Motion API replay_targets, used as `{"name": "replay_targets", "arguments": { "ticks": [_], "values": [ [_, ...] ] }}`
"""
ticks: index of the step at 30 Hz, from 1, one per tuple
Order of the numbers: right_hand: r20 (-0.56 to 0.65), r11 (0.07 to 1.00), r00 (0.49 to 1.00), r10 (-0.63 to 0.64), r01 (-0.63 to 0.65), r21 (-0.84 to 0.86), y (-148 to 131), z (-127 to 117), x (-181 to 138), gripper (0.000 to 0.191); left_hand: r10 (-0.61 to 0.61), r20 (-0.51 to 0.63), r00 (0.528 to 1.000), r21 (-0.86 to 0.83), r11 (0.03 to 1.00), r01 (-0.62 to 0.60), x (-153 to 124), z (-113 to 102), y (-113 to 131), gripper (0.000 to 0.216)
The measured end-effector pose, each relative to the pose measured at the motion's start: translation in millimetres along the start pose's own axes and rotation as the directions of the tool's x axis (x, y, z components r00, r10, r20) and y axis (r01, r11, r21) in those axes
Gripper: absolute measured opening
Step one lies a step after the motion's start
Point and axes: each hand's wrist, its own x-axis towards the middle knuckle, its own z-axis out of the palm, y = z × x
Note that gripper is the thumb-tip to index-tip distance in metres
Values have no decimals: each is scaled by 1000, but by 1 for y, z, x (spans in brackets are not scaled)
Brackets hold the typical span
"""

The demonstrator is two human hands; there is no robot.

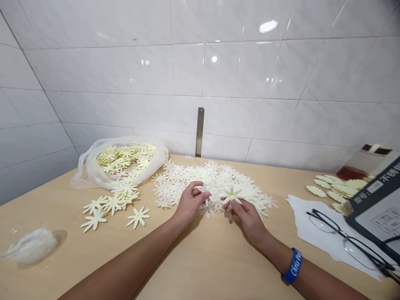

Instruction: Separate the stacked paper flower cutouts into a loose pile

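Observation:
In my right hand (pixel 250 218) a pale yellow-green flower cutout (pixel 232 193) with several long petals is pinched between thumb and fingers. My left hand (pixel 193 201) is closed too, its thumb and fingertips pinching a whiter flower cutout (pixel 206 208). Both hands are at the near edge of a wide heap of white flower cutouts (pixel 178 179), a short gap apart. Left of them, a single yellowish flower cutout (pixel 138 216) lies on the table, beside a small cluster of similar cutouts (pixel 113 203).
A plastic bag (pixel 90 166) full of yellowish flowers stands back left. At the front left sits a clear dish (pixel 34 246) of white stuff. Glasses (pixel 340 233) rest on white paper (pixel 304 221) at right, near a dark box (pixel 375 200), scalloped pieces (pixel 343 189) and a jar (pixel 359 160).

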Motion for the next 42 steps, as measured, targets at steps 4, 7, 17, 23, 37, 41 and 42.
{"name": "replay_targets", "arguments": {
  "ticks": [4, 7, 17, 23, 37, 41, 42],
  "values": [
    [-29, 999, 999, -21, 20, -45, 2, 0, 1, 45, -41, -40, 998, -38, 999, 39, -1, 3, 1, 42],
    [-22, 997, 1000, -21, 19, -76, 2, 0, 0, 47, -57, -20, 998, -8, 998, 57, -4, 5, 2, 24],
    [-21, 1000, 1000, -6, 6, 4, 5, -2, 0, 41, -41, 67, 997, 189, 982, 27, -8, 4, -3, 42],
    [75, 988, 997, -20, 8, 153, 2, 2, -2, 36, -37, 64, 997, 53, 998, 34, -9, 8, -1, 32],
    [70, 991, 995, -64, 55, 118, -7, 5, -9, 39, 60, 31, 998, 155, 986, -64, -11, 5, 1, 23],
    [64, 993, 991, -116, 116, 4, -8, 5, -12, 43, 70, 21, 997, 191, 979, -73, -9, 3, -1, 23],
    [63, 990, 989, -135, 137, -24, -8, 5, -13, 43, 74, 21, 997, 207, 975, -76, -9, 2, -2, 22]
  ]
}}
